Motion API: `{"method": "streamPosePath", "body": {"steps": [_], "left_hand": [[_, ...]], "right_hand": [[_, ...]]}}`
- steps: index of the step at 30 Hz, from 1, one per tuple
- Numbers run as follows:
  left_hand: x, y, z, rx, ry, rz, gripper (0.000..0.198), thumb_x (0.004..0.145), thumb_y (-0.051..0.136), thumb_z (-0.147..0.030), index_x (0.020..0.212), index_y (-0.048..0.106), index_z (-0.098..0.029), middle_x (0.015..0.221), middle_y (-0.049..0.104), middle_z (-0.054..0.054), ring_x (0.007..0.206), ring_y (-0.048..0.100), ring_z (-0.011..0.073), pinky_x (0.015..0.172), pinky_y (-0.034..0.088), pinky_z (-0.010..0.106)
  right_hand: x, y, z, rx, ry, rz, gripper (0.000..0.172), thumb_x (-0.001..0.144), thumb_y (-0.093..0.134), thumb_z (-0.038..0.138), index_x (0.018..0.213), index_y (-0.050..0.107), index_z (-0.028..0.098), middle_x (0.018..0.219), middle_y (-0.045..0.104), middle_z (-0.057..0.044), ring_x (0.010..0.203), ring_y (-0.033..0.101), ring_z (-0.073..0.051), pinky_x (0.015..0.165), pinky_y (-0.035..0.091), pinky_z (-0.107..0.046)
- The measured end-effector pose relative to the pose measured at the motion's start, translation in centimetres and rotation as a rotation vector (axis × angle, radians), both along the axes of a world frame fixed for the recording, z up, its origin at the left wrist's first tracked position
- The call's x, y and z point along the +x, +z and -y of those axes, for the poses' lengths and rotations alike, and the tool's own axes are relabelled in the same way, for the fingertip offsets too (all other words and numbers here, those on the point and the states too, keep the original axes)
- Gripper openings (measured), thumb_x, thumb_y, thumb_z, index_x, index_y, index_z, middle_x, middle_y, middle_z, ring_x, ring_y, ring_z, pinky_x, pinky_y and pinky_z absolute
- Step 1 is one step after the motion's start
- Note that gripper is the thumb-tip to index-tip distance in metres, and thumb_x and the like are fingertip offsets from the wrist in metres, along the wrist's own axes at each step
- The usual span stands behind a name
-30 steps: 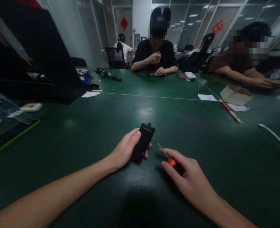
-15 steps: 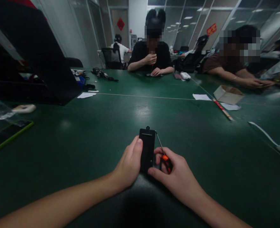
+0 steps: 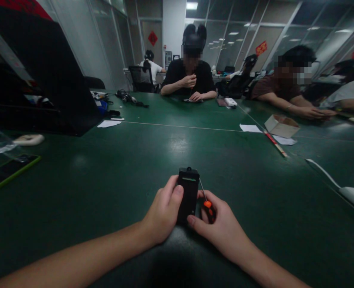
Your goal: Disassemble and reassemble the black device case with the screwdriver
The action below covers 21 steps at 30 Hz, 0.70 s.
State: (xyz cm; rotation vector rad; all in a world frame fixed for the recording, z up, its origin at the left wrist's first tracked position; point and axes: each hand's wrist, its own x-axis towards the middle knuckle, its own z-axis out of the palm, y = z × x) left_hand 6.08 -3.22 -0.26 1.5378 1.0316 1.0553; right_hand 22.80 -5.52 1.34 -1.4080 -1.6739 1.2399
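A flat black rectangular case [image 3: 189, 196] with a small loop at its top and a slot near that end is held upright above the table. My left hand [image 3: 166, 206] grips its left side, thumb across the front face. My right hand [image 3: 217, 224] holds a screwdriver [image 3: 207, 204] with an orange and black handle, its thin metal shaft pointing up along the case's right edge. The right thumb touches the lower right corner of the case. The fingers behind the case are hidden.
On the green table [image 3: 111, 176] stand a dark screen-like panel [image 3: 53, 72] at left and an open cardboard box [image 3: 281, 126] at right. A green-edged tablet-like object [image 3: 11, 172] lies near left. A person [image 3: 191, 76] in black works opposite; another person [image 3: 281, 86] sits at right.
The case has tilted a little, so its top end face now shows, and sits slightly lower in view. Both hands keep their hold. The whole view has shifted slightly.
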Motion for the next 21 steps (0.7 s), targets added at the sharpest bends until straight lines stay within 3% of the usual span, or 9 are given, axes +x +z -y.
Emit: {"method": "streamPosePath", "body": {"steps": [6, 11, 14, 17, 19, 21], "left_hand": [[-0.9, 0.1, -0.6, 0.077, -0.022, -0.125, 0.038, 0.097, 0.039, -0.047, 0.113, 0.057, -0.017, 0.089, 0.069, 0.005, 0.079, 0.063, 0.0195, 0.068, 0.047, 0.029], [-1.8, -0.1, -1.8, 0.112, 0.028, -0.216, 0.033, 0.09, 0.053, -0.046, 0.095, 0.062, -0.015, 0.08, 0.066, 0.005, 0.077, 0.062, 0.0204, 0.069, 0.048, 0.031], [-2.1, -0.1, -2.3, 0.166, 0.125, -0.212, 0.04, 0.084, 0.063, -0.038, 0.117, 0.056, -0.017, 0.1, 0.067, 0.007, 0.088, 0.063, 0.0213, 0.076, 0.05, 0.033], [-2.2, 0.1, -2.2, 0.367, 0.134, -0.241, 0.057, 0.078, 0.068, -0.026, 0.132, 0.047, -0.021, 0.127, 0.059, 0.01, 0.113, 0.057, 0.0241, 0.092, 0.047, 0.037], [-2.2, 0.2, -1.9, 0.558, 0.049, -0.332, 0.05, 0.077, 0.069, -0.025, 0.124, 0.054, -0.021, 0.126, 0.06, 0.01, 0.116, 0.055, 0.0248, 0.098, 0.042, 0.04], [-2.2, 0.2, -1.7, 0.73, -0.067, -0.42, 0.038, 0.077, 0.07, -0.03, 0.113, 0.061, -0.021, 0.113, 0.066, 0.008, 0.106, 0.06, 0.0239, 0.094, 0.042, 0.041]], "right_hand": [[0.4, 0.2, -0.4, -0.033, -0.006, -0.065, 0.029, 0.075, 0.068, 0.025, 0.1, 0.056, 0.017, 0.08, 0.058, 0.002, 0.059, 0.042, -0.01, 0.056, 0.036, -0.024], [1.3, 0.2, -1.1, -0.101, 0.052, -0.174, 0.035, 0.079, 0.066, 0.034, 0.108, 0.055, 0.017, 0.093, 0.063, -0.003, 0.068, 0.052, -0.014, 0.062, 0.04, -0.027], [1.9, 0.1, -1.6, -0.079, 0.06, -0.146, 0.035, 0.082, 0.064, 0.038, 0.109, 0.057, 0.017, 0.091, 0.062, -0.004, 0.077, 0.057, -0.018, 0.067, 0.042, -0.029], [2.4, -0.1, -1.9, -0.023, 0.08, -0.031, 0.027, 0.085, 0.061, 0.036, 0.104, 0.061, 0.017, 0.086, 0.063, -0.003, 0.076, 0.057, -0.018, 0.069, 0.043, -0.03], [2.4, -0.2, -1.8, 0.048, 0.12, 0.045, 0.022, 0.086, 0.06, 0.032, 0.103, 0.064, 0.018, 0.084, 0.064, -0.002, 0.076, 0.058, -0.018, 0.069, 0.043, -0.029], [2.3, -0.3, -1.8, 0.124, 0.178, 0.082, 0.019, 0.087, 0.06, 0.029, 0.102, 0.064, 0.019, 0.084, 0.064, 0.0, 0.077, 0.058, -0.017, 0.07, 0.042, -0.028]]}}
